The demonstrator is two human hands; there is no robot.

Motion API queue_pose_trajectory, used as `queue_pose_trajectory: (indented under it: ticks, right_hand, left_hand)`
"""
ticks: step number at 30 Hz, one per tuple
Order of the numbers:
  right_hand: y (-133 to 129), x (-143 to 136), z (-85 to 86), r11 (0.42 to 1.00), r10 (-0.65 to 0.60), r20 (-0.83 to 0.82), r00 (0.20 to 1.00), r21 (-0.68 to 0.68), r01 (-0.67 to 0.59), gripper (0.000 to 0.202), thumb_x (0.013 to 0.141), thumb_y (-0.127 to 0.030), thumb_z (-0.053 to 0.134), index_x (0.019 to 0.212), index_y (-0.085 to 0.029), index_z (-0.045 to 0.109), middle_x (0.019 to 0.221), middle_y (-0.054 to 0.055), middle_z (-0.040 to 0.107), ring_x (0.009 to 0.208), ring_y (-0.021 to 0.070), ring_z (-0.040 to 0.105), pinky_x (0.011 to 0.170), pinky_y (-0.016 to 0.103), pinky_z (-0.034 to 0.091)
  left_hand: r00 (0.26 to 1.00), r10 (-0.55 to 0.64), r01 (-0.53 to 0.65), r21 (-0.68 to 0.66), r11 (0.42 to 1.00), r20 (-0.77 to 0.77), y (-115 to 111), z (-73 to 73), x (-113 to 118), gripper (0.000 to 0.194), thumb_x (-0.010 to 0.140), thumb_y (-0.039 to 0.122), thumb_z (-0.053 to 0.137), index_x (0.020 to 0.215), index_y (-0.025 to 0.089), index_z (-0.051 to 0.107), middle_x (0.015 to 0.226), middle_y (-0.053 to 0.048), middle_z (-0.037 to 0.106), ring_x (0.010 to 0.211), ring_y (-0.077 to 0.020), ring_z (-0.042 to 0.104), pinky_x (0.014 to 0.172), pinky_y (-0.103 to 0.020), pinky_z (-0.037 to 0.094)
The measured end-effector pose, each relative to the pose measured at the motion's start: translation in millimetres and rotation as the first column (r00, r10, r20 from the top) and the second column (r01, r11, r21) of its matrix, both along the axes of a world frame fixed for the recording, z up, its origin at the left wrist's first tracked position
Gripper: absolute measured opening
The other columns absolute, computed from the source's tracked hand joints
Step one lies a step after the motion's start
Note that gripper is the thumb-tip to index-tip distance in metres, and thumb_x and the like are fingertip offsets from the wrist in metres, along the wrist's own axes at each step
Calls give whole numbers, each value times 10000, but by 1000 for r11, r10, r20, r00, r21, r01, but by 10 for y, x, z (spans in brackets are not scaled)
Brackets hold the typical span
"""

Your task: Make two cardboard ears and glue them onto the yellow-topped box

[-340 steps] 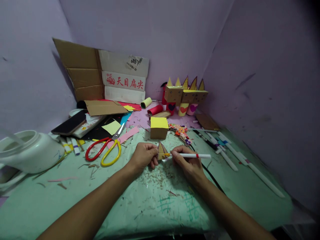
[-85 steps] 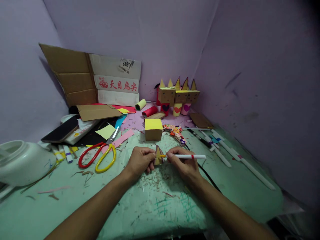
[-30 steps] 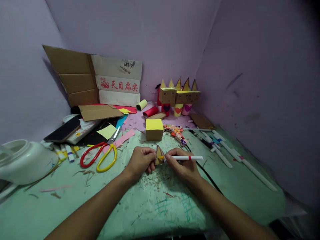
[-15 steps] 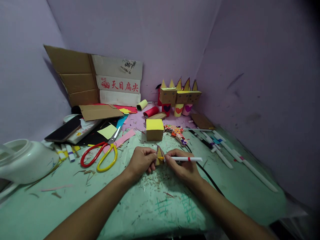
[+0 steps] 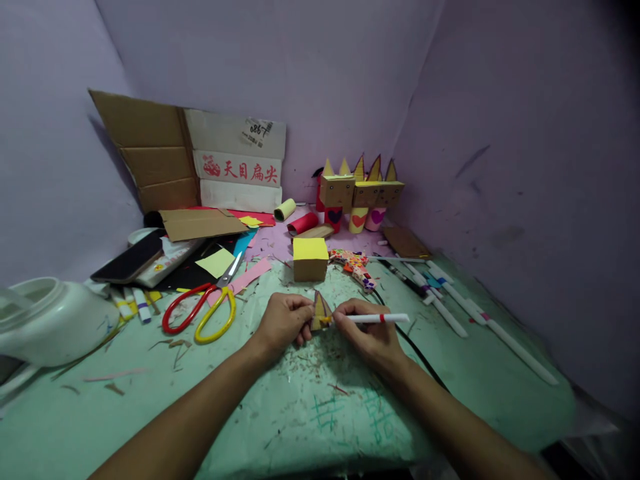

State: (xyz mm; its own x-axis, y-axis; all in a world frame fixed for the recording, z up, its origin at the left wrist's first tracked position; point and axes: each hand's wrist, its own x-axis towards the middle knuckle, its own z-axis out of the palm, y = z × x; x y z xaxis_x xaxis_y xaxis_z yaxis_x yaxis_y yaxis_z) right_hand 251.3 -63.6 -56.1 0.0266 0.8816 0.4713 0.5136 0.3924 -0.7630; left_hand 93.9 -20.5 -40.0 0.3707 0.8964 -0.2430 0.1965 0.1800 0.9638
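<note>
Since the last frame, we see the marker [image 5: 367, 319] drawn slightly toward our right side, and its orange tip [image 5: 325, 321] sits a little lower on the small pointed cardboard piece [image 5: 320, 308]. Our left hand [image 5: 281, 325] pinches that piece along its left edge between thumb and fingers, the other fingers curled beneath. Our right hand [image 5: 373, 333] pinches the marker close to its tip, with the white barrel running back over the hand toward the right.

What matters most in space is how these two lie. The piece is between our hands, its point away from us and its wide base toward us, so its long axis runs away from us while the marker comes in nearly crosswise from the right. Our left fingers touch the piece; the right ones are just beside its right edge. We cannot tell whether it is held flat or somewhat tilted.

Beyond the piece stands the yellow-topped box [image 5: 310, 268], with a flower-patterned tool [image 5: 356, 269] just to its right. The scissors [image 5: 223, 284] lie open to the left, beyond our left hand. These look unchanged, apart from a slight shift of the whole view.
</note>
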Motion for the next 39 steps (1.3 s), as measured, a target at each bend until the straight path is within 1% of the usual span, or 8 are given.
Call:
queue_pose_trajectory:
  ticks: [6, 11, 17, 19, 22, 27, 33, 39]
  right_hand:
    - [-6, -4, 21, 1000, -15, -32, 999, 6, 15, 164, 779, -263, 546, 688, -157, 632, 622, 35, 653, 549, 137, 572, 513, 233, 428]
    - [-11, 7, 30, 996, 61, -118, 991, -65, -69, 197, 782, -295, 553, 652, -161, 614, 514, -2, 588, 465, 118, 515, 451, 226, 392]
    - [58, 57, 18, 989, -145, -450, 881, -67, 129, 227, 852, -340, 479, 967, -177, 587, 639, 7, 619, 529, 139, 576, 522, 268, 481]
    - [87, 68, -6, 989, -149, -337, 929, -61, 136, 241, 849, -311, 477, 1026, -186, 580, 724, 32, 651, 603, 157, 613, 588, 296, 504]
    - [116, 62, -48, 999, -45, -4, 999, 1, 45, 327, 778, -234, 546, 1100, -175, 554, 944, 89, 666, 846, 208, 628, 774, 353, 486]
    - [127, 2, -44, 1000, -2, 333, 943, -21, 10, 537, 652, -294, 670, 1134, -135, 496, 1097, 143, 600, 1003, 285, 537, 881, 442, 411]
    - [106, -79, -4, 991, -71, 436, 897, -75, 114, 453, 661, -274, 681, 1066, -145, 526, 963, 122, 616, 891, 270, 535, 770, 389, 433]
    - [78, -128, -6, 992, -83, 459, 884, -49, 119, 346, 695, -236, 616, 1019, -143, 535, 882, 114, 629, 832, 266, 539, 716, 371, 433]
  left_hand:
    - [1000, 2, -2, 0, 1000, -4, 8, 1, 5, 171, 720, 154, 485, 594, 120, 597, 344, 22, 519, 263, -61, 410, 292, -147, 309]
    - [1000, 19, -19, -2, 1000, 21, -3, -3, 9, 168, 713, 200, 505, 620, 112, 613, 347, 17, 522, 264, -66, 412, 297, -158, 317]
    - [989, 138, -139, 19, 990, 48, 30, 31, -52, 161, 673, 240, 544, 694, 108, 635, 354, 15, 531, 285, -77, 436, 309, -161, 313]
    - [977, 212, -213, 55, 976, 17, 63, 46, -105, 152, 659, 241, 549, 678, 112, 627, 347, 20, 523, 285, -76, 432, 304, -157, 302]
    - [964, 266, -263, 76, 962, -26, 116, 60, -191, 149, 642, 244, 548, 653, 111, 615, 333, 24, 511, 280, -78, 427, 297, -158, 299]
    - [967, 255, -255, 3, 967, -25, 167, 71, -258, 148, 618, 265, 567, 613, 118, 588, 329, 20, 508, 271, -80, 424, 282, -158, 285]
    - [965, 259, -260, -46, 964, -35, 172, 90, -251, 161, 619, 267, 573, 654, 112, 602, 345, 16, 516, 276, -80, 426, 294, -164, 308]
    - [954, 296, -297, -7, 955, -44, 171, 59, -265, 213, 629, 275, 581, 737, 98, 628, 371, 15, 526, 300, -88, 438, 313, -180, 335]
